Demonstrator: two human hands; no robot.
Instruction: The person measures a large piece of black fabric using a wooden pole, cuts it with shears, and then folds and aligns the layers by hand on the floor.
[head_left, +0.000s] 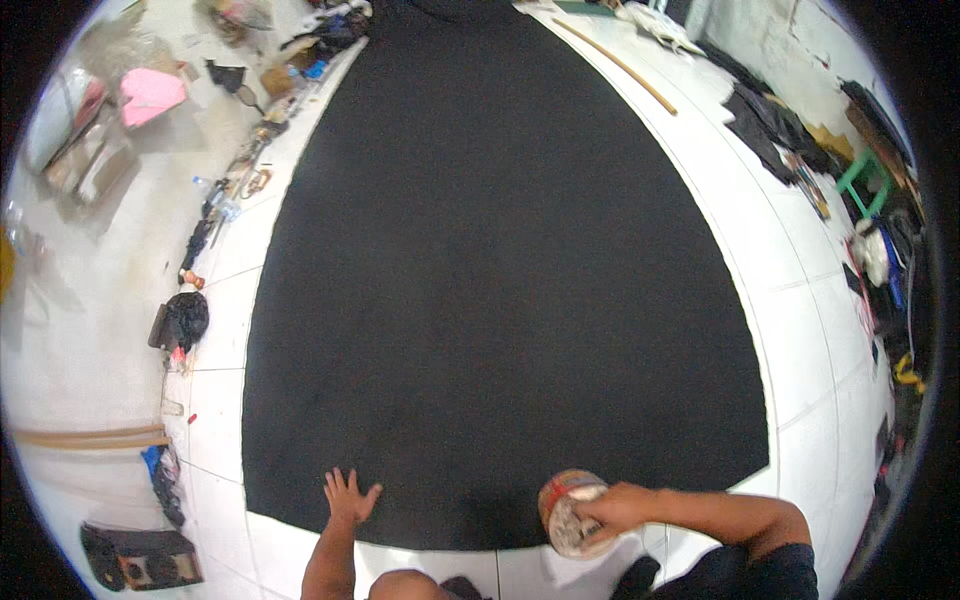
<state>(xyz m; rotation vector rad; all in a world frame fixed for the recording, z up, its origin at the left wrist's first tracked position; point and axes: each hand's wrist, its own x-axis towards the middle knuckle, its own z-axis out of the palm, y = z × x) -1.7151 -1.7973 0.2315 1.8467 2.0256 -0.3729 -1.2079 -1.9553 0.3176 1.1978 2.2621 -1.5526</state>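
1. Far left: a pink sheet-like item is located among clear plastic wrappings; lower down, light wooden sticks extend inward from the edge of view.
2. Lower left: a dark box with round openings is noted. Above it, a black plastic bag rests at the margin of the white tiled floor.
3. Left hand: palm down near the close edge of the cloth, fingers and thumb spread apart, grasping nothing.
4. Centre: the black cloth is spread lengthwise over the floor, running from beside the person to the top of view.
5. Right of centre: a round tub with red and brown on its side sits tilted at the cloth's near edge, pale contents visible.
6. Right hand: at the tub's mouth; whether its fingers clamp the rim or reach inside cannot be determined.
7. Upper right: a thin wooden rod lies beside the cloth.
8. Far right: a green plastic stool stands amid clutter.
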